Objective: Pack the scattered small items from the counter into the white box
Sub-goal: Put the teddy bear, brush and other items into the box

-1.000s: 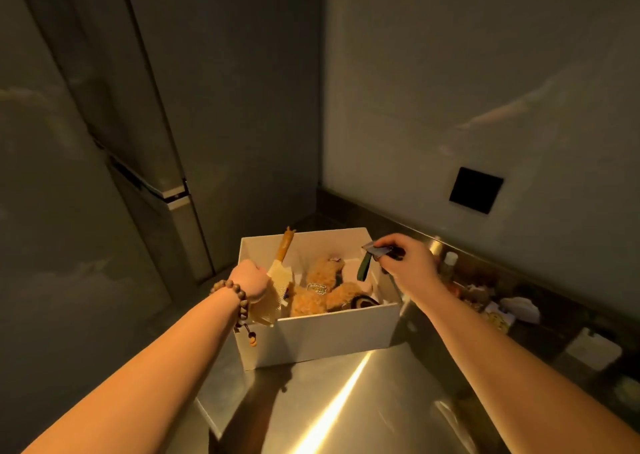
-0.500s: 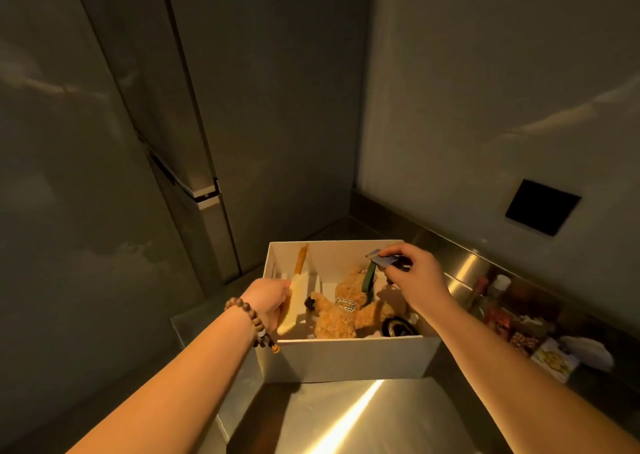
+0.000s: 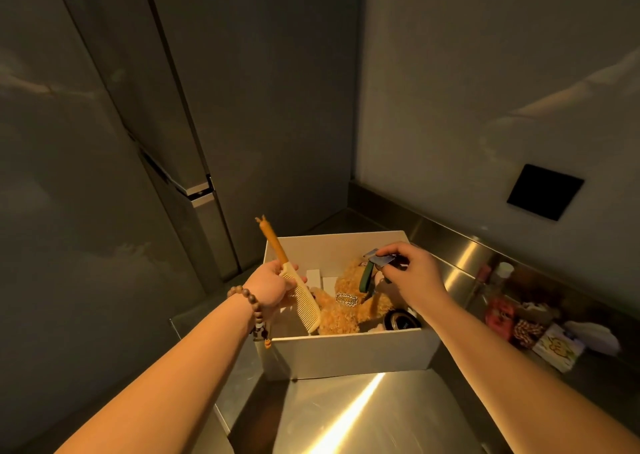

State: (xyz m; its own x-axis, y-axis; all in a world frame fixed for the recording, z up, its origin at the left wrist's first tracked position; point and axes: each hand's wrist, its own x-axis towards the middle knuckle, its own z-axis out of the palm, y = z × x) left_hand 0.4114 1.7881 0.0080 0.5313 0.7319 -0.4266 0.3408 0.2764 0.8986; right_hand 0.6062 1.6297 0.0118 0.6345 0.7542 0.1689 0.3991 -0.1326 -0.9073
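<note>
While gripped by the left hand (image 3: 268,285), the cream plastic comb (image 3: 300,298) slants.
Orange handle up-left, teeth end down-right inside the white box (image 3: 349,353); right hand (image 3: 414,277) pinches a small grey card (image 3: 379,258).

Dim, warm amber light fills the wide-angle frame, leaving the walls (image 3: 485,89) and the tall cabinet panels (image 3: 156,107) in murky grey-green shadow. A bright streak of glare runs diagonally across the steel tabletop (image 3: 346,415), with a second gleam on its raised back edge (image 3: 460,256). The white box (image 3: 346,353) throws a dark shadow on the near side of its base. Straight lines bow toward the edges, and the clutter at right is soft and underexposed.
</note>
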